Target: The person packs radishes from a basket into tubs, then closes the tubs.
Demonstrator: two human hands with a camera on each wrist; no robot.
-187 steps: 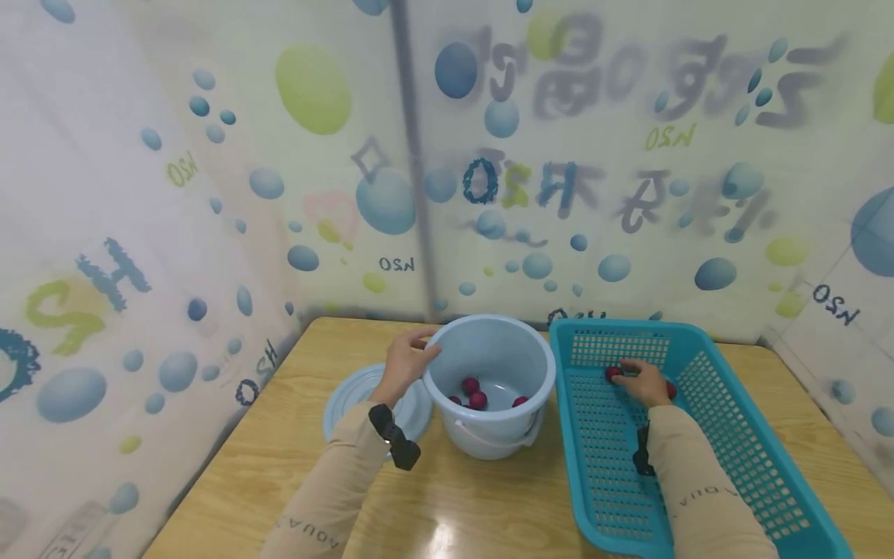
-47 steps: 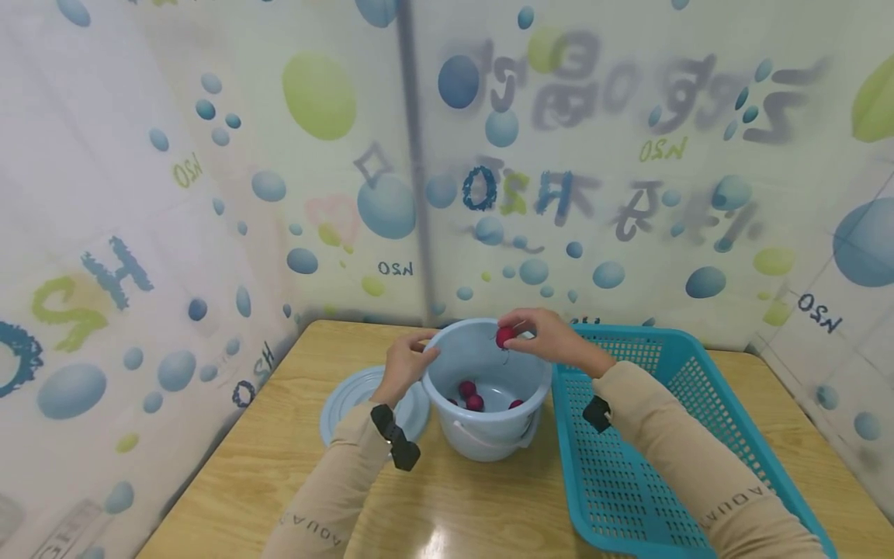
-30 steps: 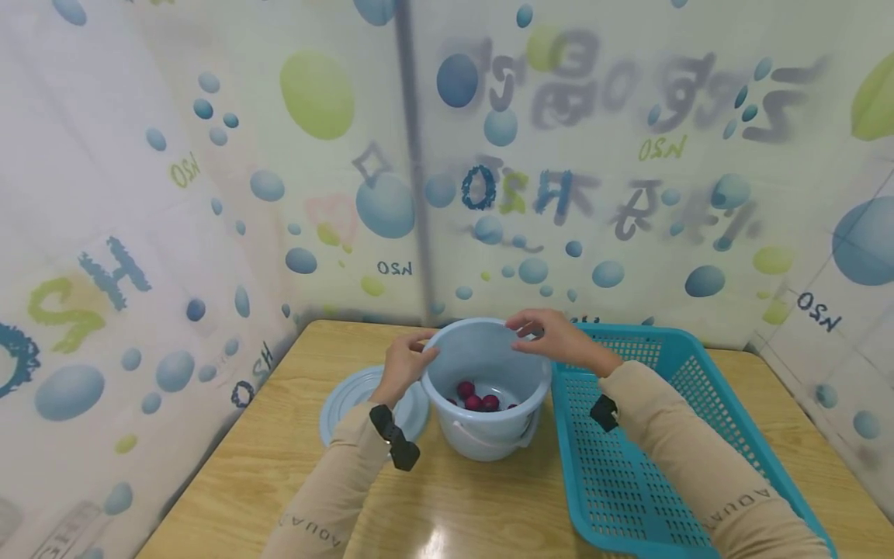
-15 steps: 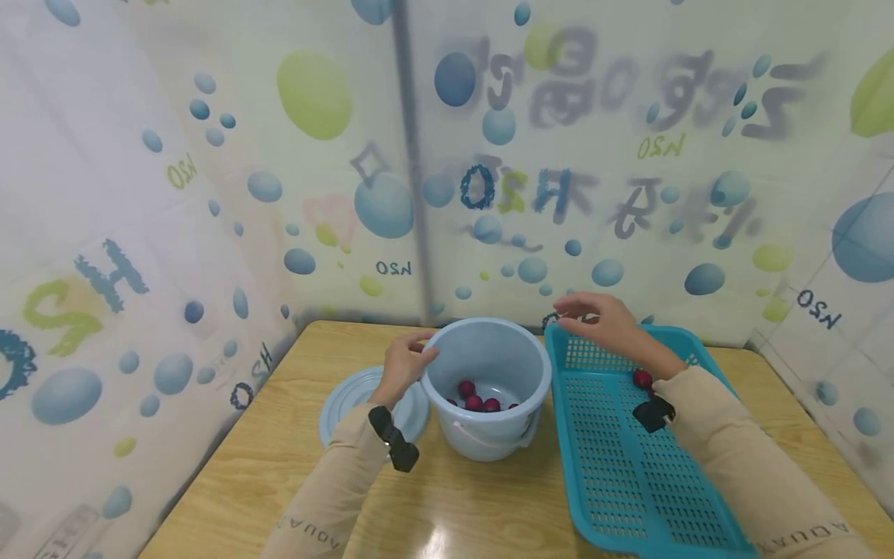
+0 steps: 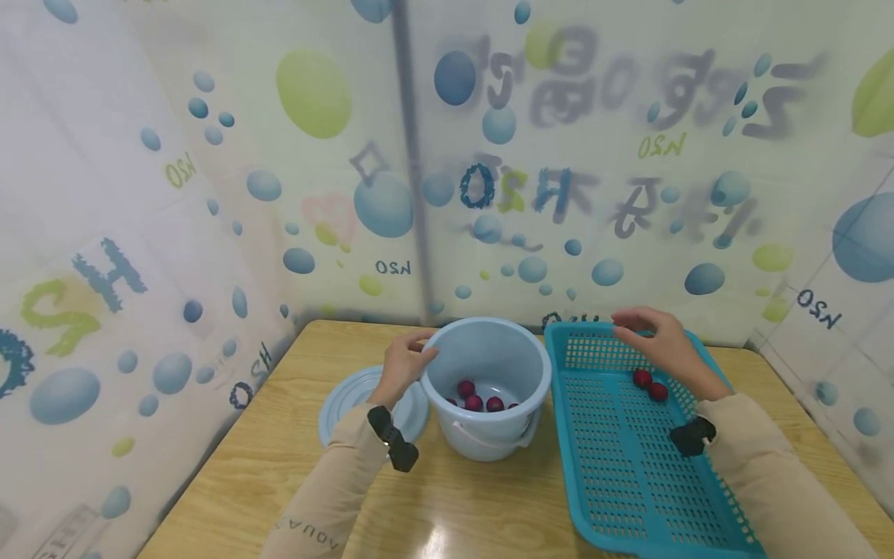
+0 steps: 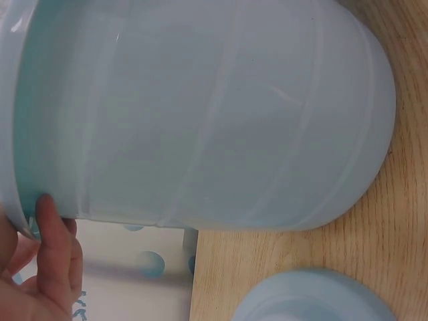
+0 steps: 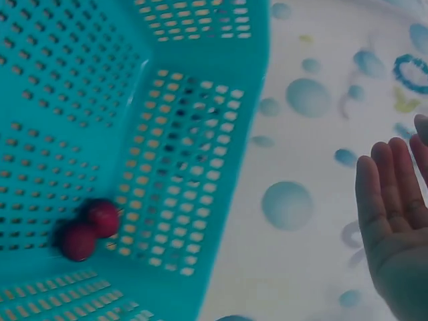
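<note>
My left hand (image 5: 403, 363) grips the left rim of a light blue bucket (image 5: 489, 439); in the left wrist view, fingers (image 6: 53, 244) curl under that rim. Several round, dark red radishes (image 5: 466, 389) lie on the bucket's bottom. Over the back end of a teal basket (image 5: 601, 450), my right hand (image 5: 660, 341) is held in the air with loose fingers and nothing in it. Two more radishes (image 5: 649, 385) rest side by side in the basket, below the right hand. The right wrist view shows this radish pair (image 7: 90, 231) near a perforated wall and the open palm (image 7: 398, 234).
A round light blue lid (image 5: 349, 404) lies on the wooden table (image 5: 447, 505), left of the bucket and partly under the left forearm. The bucket's handle (image 5: 489, 441) hangs down at its front. A curtain (image 5: 349, 194) printed with bubbles closes off the back and sides.
The right hand took a radish from the basket, dropped it into the bucket, then moved back right over the basket. The radish pair in the basket came into view. The left hand stayed on the rim.
</note>
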